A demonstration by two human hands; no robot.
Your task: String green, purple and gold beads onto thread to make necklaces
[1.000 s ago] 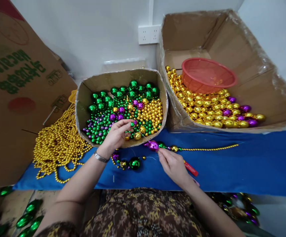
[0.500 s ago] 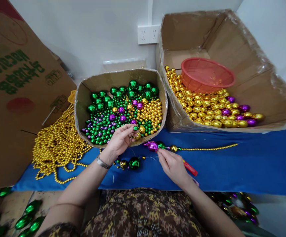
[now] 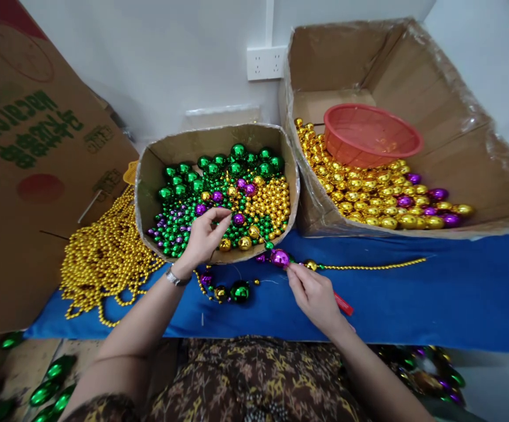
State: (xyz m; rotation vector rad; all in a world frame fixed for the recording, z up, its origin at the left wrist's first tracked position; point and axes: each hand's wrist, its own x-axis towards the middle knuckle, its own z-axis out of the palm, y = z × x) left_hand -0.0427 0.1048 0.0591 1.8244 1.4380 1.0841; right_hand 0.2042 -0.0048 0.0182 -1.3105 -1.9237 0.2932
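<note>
My right hand pinches a beaded strand beside its large shiny purple bead. A green bead sits on the thin string just above that bead. Rightward from my fingers the strand runs on past a gold bead into a twisted gold length. My left hand, a watch at its wrist, hovers over the front of the small cardboard box. Its thumb and fingertips are drawn together; anything between them is too small to make out. Loose green, purple and gold beads fill the box.
Gold bead chains heap at the left. A second strand with a big green bead lies on the blue cloth. A larger box holds gold beads and a red basket. A red-handled tool is by my right hand.
My left hand has let go of the green bead and moved left and up over the box. The green bead now rests on the string near the purple one. My right hand keeps its hold.
</note>
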